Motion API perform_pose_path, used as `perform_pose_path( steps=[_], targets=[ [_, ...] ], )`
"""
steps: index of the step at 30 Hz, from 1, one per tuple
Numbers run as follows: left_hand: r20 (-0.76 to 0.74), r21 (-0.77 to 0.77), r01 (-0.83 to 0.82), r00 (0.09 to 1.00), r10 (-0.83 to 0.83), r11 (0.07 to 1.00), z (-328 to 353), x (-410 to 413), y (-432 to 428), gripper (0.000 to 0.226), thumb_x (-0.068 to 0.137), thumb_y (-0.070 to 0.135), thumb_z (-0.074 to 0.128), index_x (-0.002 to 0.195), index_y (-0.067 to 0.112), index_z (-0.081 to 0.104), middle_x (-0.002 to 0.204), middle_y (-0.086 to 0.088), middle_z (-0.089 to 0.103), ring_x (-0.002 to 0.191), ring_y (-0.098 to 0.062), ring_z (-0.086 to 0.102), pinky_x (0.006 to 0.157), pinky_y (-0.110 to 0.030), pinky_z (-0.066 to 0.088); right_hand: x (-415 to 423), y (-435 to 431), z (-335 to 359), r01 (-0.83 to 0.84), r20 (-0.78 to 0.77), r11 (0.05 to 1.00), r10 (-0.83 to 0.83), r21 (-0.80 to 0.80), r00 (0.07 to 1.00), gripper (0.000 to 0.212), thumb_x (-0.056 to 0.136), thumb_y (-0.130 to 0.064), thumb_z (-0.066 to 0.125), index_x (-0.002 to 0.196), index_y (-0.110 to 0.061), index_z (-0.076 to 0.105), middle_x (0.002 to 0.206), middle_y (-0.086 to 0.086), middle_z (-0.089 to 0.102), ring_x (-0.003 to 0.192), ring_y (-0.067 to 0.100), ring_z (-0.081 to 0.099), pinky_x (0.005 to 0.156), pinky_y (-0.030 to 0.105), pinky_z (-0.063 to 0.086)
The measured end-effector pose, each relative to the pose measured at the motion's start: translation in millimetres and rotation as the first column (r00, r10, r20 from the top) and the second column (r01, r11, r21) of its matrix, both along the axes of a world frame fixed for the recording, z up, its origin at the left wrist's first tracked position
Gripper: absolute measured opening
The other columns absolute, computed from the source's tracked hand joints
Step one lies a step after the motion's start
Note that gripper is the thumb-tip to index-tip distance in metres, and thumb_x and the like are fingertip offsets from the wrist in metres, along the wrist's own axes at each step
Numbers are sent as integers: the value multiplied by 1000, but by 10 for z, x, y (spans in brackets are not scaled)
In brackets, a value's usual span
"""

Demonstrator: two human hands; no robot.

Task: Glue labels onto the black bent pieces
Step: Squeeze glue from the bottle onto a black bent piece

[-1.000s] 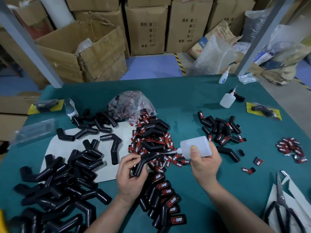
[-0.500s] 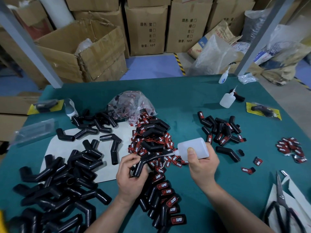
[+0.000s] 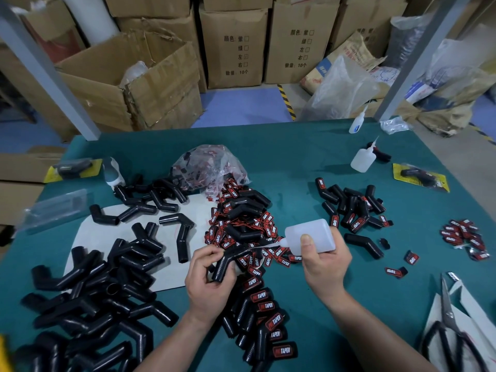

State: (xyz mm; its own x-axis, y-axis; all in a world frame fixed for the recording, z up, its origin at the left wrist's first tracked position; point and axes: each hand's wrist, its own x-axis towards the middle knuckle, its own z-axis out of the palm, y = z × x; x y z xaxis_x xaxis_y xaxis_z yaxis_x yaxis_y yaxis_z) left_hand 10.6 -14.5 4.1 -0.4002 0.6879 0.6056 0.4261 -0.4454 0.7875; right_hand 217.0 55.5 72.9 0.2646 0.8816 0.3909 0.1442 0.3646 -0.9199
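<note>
Your L hand (image 3: 212,280) grips one black bent piece (image 3: 222,267), fingers curled round its lower leg, thumb & forefinger up by the bend. The piece sits near-centre, just above the green table (image 3: 295,151), at the near edge of the loose label pile (image 3: 241,226). Your R hand (image 3: 326,260) is wrapped round the glue bottle (image 3: 311,234), thumb flat on its side. The bottle is tipped almost level w/ its nozzle pointing left, tip right at the upper leg of the held piece; can't tell if it touches. Directly near you, btw your forearms, lies a row of labelled pieces (image 3: 268,318), red-and-black tags reading TAPER face up. Near left is a big heap of bare black pieces (image 3: 88,299), partly on a white sheet (image 3: 112,237), w/ more bare ones spread across that sheet toward the far side. Far-centre, a clear plastic bag (image 3: 212,167) holds more labels and touches the label pile. Right of centre is a 2nd cluster of labelled pieces (image 3: 354,208), w/ one bare piece & a few stray labels just near it. Further right sits a small label heap (image 3: 464,237). A spare bottle (image 3: 362,159) stands upright at far right, well apart from your hands. Scissors (image 3: 451,331) lie on white paper at the near right corner. Cardboard boxes (image 3: 233,44) are stacked beyond the far edge.
</note>
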Motion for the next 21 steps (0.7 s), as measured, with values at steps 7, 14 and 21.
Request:
perform_pose_path(
  steps=[7,14,21],
  targets=[
    [-23,8,0,1000,0,1000,-10,-5,8,28,87,18,75,109,8,61,114,-5,63,105,-12,66,92,-22,53,-17,-28,10,-8,60,999,7,31,998,17,78,-42,66,76,-34,50,67,-22,60,53,-5,51,46,13,39],
    [-40,15,-3,999,3,1000,-8,0,9,27,84,12,73,108,8,62,109,0,63,104,-12,66,92,-22,52,-55,-66,39,-23,82,998,18,60,996,16,78,-38,65,76,-34,49,68,-25,62,54,-10,52,49,5,37],
    [-37,8,-8,999,9,1000,-23,-2,16,24,84,11,73,106,5,63,109,-1,63,104,-13,66,92,-22,52,-43,-48,11,2,87,999,-7,50,996,16,75,-40,64,75,-34,49,69,-24,63,53,-9,51,48,7,37]
  ],
)
